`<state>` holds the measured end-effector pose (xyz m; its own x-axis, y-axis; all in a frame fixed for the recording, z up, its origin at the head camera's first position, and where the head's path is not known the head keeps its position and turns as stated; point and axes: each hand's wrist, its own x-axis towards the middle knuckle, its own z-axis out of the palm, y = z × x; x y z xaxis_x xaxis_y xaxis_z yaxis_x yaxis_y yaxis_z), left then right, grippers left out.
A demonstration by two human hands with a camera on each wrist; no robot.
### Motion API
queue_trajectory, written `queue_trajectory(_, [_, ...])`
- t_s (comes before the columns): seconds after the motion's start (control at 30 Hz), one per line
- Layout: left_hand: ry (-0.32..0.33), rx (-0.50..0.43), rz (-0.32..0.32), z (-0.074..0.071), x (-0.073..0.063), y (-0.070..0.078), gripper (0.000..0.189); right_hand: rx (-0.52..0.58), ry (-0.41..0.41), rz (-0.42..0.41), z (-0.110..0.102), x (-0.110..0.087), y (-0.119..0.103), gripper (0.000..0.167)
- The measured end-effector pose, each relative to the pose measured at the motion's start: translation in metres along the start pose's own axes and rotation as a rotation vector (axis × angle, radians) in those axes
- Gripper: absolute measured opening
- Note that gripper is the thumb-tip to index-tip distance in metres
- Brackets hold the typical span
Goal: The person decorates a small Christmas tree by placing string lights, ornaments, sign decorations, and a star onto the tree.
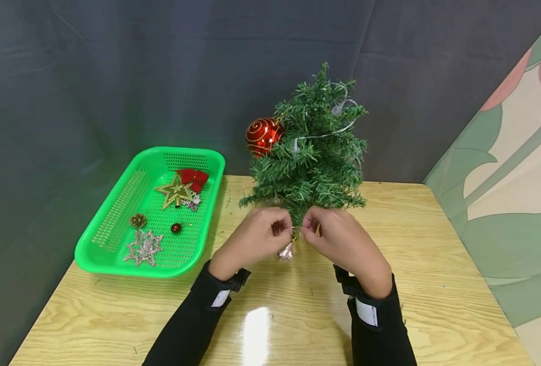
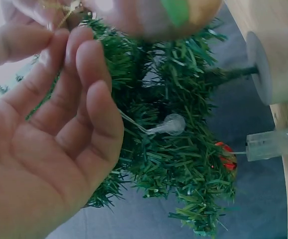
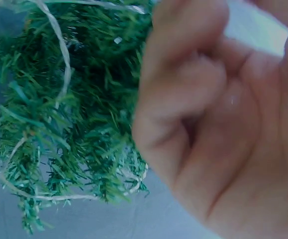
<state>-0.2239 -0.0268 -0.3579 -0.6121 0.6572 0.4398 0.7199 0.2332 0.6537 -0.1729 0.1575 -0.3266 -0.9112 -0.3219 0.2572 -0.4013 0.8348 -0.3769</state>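
Note:
A shiny pinkish-silver bell ornament [image 1: 286,251] hangs by a thin gold cord [image 1: 293,228] in front of the small green Christmas tree [image 1: 313,152]. My left hand [image 1: 262,231] pinches the cord's left side between thumb and forefinger. From the right, my right hand [image 1: 343,238] pinches at the cord's other side, thumb and finger together. In the left wrist view the bell [image 2: 153,17] fills the top edge beside the fingertips, with the gold cord [image 2: 66,19] between the hands. The right wrist view shows curled fingers [image 3: 183,94]; their tips' grip is hidden there.
A green basket [image 1: 80,249] at the left holds a gold star [image 1: 176,190], red bow [image 1: 193,178], pinecone [image 1: 138,220], small red ball [image 1: 176,228] and glittery snowflake [image 1: 145,248]. A large red bauble [image 1: 263,136] and a light string [image 1: 329,133] are on the tree.

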Motion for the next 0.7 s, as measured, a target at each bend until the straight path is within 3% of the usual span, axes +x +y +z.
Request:
queue_trajectory(0.17, [0.104, 0.176, 0.006, 0.008, 0.003, -0.005, 0.015, -0.217, 0.158, 0.072, 0.009, 0.005, -0.004, 0.007])
queue_trajectory(0.33, [0.226, 0.305, 0.003, 0.017, 0.006, -0.011, 0.015, -0.400, 0.296, 0.076, 0.018, 0.007, -0.006, 0.013])
queue_trajectory(0.43, [0.253, 0.383, 0.007, 0.021, 0.007, -0.015, 0.014, -0.444, 0.303, 0.085, 0.022, 0.008, -0.006, 0.017])
queue_trajectory(0.53, [0.242, 0.443, 0.011, 0.023, 0.007, -0.018, 0.015, -0.457, 0.277, 0.100, 0.023, 0.008, -0.007, 0.018])
queue_trajectory(0.7, [0.212, 0.433, 0.017, 0.025, 0.007, -0.020, 0.019, -0.425, 0.230, 0.101, 0.024, 0.008, -0.007, 0.014])
